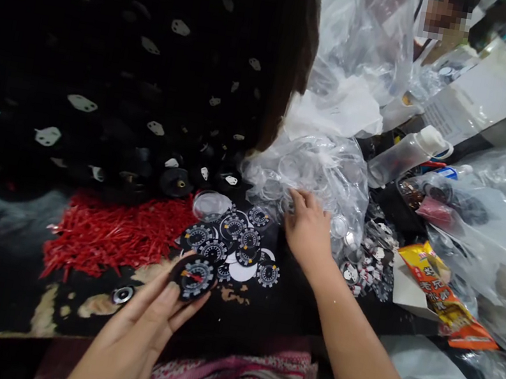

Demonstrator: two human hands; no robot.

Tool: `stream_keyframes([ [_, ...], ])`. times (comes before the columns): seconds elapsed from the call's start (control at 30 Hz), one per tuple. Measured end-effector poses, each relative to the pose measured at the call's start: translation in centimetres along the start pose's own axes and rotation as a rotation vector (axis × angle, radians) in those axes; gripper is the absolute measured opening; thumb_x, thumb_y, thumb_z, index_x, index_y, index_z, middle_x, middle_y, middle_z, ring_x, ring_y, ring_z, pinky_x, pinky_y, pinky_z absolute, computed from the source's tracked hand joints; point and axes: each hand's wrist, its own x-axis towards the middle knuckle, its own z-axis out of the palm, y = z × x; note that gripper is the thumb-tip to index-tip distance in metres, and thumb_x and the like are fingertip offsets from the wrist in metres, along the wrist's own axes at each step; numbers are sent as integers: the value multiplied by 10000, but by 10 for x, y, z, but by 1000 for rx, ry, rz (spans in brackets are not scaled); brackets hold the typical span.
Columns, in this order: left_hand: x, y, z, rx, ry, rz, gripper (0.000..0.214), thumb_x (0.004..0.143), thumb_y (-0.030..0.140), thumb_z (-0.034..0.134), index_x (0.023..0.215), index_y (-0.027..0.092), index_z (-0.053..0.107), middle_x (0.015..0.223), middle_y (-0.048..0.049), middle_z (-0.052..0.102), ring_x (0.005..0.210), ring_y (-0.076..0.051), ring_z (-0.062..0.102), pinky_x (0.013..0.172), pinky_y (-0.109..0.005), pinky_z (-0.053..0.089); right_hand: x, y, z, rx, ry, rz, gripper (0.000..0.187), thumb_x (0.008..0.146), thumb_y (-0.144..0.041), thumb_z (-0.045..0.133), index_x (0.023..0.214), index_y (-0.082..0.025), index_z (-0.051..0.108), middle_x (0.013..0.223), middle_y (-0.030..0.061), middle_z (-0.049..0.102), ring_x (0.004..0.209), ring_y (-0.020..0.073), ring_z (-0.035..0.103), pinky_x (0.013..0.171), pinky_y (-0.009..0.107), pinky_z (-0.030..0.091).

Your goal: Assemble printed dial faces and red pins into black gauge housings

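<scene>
My left hand [139, 329] holds a round black gauge body [192, 277] with a printed dial and a red pointer, its fingers curled under it. My right hand [307, 228] reaches forward into a clear plastic bag of round transparent lenses [320, 165], fingers bent among them; whether they hold one is hidden. Between the hands lie several loose dial faces [232, 241] on the black table top, and a single clear lens [210, 204] just beyond them.
A heap of red pointers [114, 234] lies left of the dials. A big pile of black gauge bodies [121, 77] fills the left. Small metal parts [375, 258], a snack wrapper [444, 292], a plastic bottle [407, 154] and more bags sit right. Another person is at far top right.
</scene>
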Motion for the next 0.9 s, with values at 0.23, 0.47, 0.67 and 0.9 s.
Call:
stream_keyframes([
  [0.23,9,3,8,-216,-192,-114,345,841,433,690,1150,278,706,1344,-33,657,1235,-279,609,1009,-406,546,-16,-10,-10,298,-5,-38,226,907,-178,566,1093,-164,694,1030,82,616,848,180,617,832,351,498],
  [0.47,17,0,8,-180,-261,-91,352,846,460,685,1133,257,711,1308,-67,672,1196,-267,632,933,-359,573,-64,-69,-6,797,-240,-244,236,920,-175,601,1126,-214,712,1050,53,576,971,137,591,887,287,485],
  [0.67,10,-8,2,247,-218,235,399,855,379,677,1245,293,669,1351,-25,653,1277,-243,578,1041,-335,492,-62,-78,-3,665,-242,-219,334,1015,-398,447,855,-187,650,815,5,588,782,128,559,759,269,427],
  [0.9,-2,-5,1,386,-205,337,368,851,358,662,1210,282,692,1293,-36,690,1234,-276,613,1011,-354,512,-64,-93,5,549,-42,-323,416,1039,-300,278,658,-207,416,623,-23,472,594,111,423,654,274,329],
])
